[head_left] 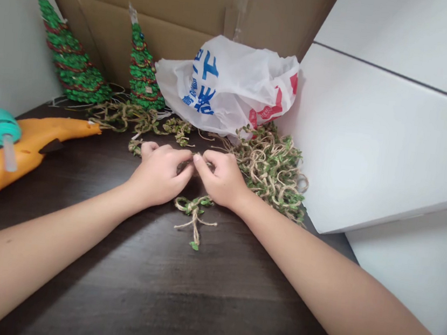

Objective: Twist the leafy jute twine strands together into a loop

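My left hand (163,174) and my right hand (221,178) meet above the dark table (143,288), fingertips nearly touching. Both are closed around something mostly hidden by the fingers; a little twine-like material shows between them. Just below the hands lies a small bow of twine with green leaves (194,210), its ends hanging toward me. A large tangled pile of leafy twine (276,168) sits right behind my right hand. More leafy twine (132,116) stretches along the table behind my left hand.
Two green decorated trees (75,68) stand at the back left, before a cardboard panel (175,26). A white plastic bag (233,87) lies at the back. At left is an orange and teal glue gun (26,143). White boxes (382,138) stand at right.
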Demonstrator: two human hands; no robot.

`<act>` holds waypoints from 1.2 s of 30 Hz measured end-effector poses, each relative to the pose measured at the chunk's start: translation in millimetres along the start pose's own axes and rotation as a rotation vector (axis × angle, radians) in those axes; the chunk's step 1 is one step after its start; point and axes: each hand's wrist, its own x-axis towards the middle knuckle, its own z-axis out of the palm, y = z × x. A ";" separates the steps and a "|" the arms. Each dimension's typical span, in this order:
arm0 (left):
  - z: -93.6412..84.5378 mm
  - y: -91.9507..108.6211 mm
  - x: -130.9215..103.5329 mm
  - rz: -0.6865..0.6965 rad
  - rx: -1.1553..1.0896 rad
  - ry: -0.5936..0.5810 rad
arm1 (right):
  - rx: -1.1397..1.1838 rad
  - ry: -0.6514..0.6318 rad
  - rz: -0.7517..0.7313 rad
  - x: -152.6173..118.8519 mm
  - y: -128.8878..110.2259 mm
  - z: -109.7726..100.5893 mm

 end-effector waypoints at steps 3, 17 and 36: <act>-0.6 0.9 0.5 -0.046 -0.003 -0.008 | 0.154 0.143 -0.002 0.8 4.3 1.1; 0.7 -2.3 1.9 -0.056 -0.056 0.020 | -0.037 0.105 -0.034 1.2 10.2 6.5; 5.1 -4.8 2.0 0.033 -0.119 -0.033 | 0.054 0.103 -0.054 1.3 9.2 4.0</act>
